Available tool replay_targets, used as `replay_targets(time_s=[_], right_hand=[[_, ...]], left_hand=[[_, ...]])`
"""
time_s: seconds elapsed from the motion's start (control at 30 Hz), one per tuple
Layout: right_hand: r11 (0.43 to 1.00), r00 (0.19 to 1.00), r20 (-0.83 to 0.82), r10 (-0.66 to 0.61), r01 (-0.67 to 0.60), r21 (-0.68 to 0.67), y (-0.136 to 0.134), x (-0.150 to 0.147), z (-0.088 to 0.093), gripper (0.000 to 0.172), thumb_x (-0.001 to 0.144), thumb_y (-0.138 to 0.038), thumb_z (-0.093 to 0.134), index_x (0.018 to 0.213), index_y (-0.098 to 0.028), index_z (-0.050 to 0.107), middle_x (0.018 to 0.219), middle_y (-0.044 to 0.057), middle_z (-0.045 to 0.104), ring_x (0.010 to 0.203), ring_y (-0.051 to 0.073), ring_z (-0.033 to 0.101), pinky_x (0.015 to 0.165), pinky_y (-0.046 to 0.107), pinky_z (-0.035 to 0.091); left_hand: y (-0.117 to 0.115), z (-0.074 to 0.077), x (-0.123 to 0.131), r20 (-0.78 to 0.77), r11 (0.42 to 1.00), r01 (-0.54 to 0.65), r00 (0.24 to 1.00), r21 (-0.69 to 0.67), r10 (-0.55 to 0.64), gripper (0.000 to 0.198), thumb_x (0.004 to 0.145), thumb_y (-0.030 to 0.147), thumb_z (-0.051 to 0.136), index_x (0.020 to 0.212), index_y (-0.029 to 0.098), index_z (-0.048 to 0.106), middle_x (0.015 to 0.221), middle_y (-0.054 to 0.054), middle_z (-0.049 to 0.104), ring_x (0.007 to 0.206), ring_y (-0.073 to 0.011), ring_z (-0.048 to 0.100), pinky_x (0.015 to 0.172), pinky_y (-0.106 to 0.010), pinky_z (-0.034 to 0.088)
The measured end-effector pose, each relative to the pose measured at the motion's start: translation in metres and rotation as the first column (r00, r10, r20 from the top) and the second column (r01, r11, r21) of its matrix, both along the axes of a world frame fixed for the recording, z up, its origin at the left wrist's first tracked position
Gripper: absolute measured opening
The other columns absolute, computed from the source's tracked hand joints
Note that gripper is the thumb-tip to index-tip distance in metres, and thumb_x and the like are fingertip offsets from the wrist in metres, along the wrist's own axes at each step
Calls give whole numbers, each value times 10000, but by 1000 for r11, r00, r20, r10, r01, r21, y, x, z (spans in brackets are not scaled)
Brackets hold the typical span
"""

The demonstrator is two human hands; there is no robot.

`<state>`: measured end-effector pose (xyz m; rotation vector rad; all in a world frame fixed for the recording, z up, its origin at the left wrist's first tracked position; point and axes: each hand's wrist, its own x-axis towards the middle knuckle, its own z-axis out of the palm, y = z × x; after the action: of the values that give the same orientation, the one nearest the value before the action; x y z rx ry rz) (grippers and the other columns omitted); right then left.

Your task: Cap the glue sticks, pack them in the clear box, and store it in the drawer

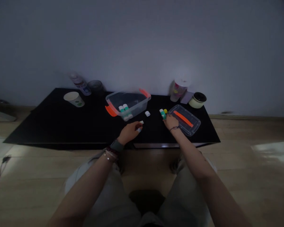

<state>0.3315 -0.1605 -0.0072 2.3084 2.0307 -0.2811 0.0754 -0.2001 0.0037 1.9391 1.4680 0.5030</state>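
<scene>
Tub: clear plastic tub [113, 101] with orange handles, lidless, at the table's far middle, several capped bottles [123, 108] inside.
Left hand [130, 132]: fingers together, pinching a small white-and-blue piece [139, 129].
Right hand [170, 123]: fingers together against a green-and-white bottle [162, 114]; grip unclear.
Lid: clear lid [177, 111] lies right, off the tub.
Loose: white cap [147, 113] on the black table [38, 132].

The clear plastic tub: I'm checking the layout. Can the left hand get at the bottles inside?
Probably yes. The left hand is just in front of the clear plastic tub, nothing standing between them; it need only pass over the near wall to the bottles.
</scene>
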Motion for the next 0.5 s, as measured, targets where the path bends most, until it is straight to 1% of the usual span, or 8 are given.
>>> replay_targets(time_s=[0.1,0.17,0.27,0.33,0.37,0.43,0.47,0.5], right_hand=[[999,998,-44,-40,39,-23,3,-2,-6,375,937,-382,577,1219,-137,603,1199,205,648,1084,293,656,864,363,499],[998,993,-106,-58,54,-43,7,0,-7,334,904,-399,609,1086,-125,671,1100,199,689,1035,298,672,830,341,496],[995,945,-312,-93,74,-72,13,4,-3,289,891,-410,615,843,-137,695,834,134,708,854,243,689,712,274,476],[989,834,-535,-132,78,-123,12,3,2,329,925,-424,560,778,-148,664,618,55,624,618,165,621,580,237,426],[986,744,-653,-144,49,-161,10,1,5,344,939,-435,532,785,-152,651,547,16,565,517,130,547,518,223,385],[971,529,-837,-137,-95,-219,1,-7,13,339,929,-469,540,840,-156,636,505,-37,498,424,85,415,444,204,303],[954,436,-892,-120,-197,-225,-6,-12,16,336,901,-486,580,871,-156,633,522,-48,501,420,73,388,432,196,281],[927,366,-925,-100,-303,-220,-13,-18,20,350,865,-504,629,899,-155,635,551,-50,518,429,64,386,430,189,274]], left_hand=[[3,-6,2,63,1000,-11,998,-27,13,325,864,373,540,1100,194,675,1038,-84,737,877,-231,677,786,-330,496],[4,-10,4,123,998,-24,992,-60,31,352,851,400,560,1113,192,672,1044,-90,737,900,-242,681,816,-343,499],[4,-13,10,247,989,-42,966,-141,76,360,820,461,607,1038,187,691,1013,-95,738,919,-255,684,843,-357,502],[4,-12,14,336,965,-54,931,-255,140,395,798,525,630,984,182,692,1005,-96,734,905,-252,687,808,-349,512],[4,-10,16,380,944,-61,905,-323,189,432,788,560,637,989,181,685,1018,-98,730,905,-247,689,784,-338,514],[2,-5,21,467,890,-61,834,-453,294,515,766,618,651,1042,184,665,1055,-100,721,937,-243,690,763,-319,511],[2,-2,23,509,866,-47,792,-497,336,545,754,636,662,1061,186,655,1060,-99,719,960,-244,687,771,-317,510],[1,0,25,552,851,-24,751,-524,361,562,744,647,673,1062,184,651,1049,-96,719,975,-246,684,785,-323,511]])
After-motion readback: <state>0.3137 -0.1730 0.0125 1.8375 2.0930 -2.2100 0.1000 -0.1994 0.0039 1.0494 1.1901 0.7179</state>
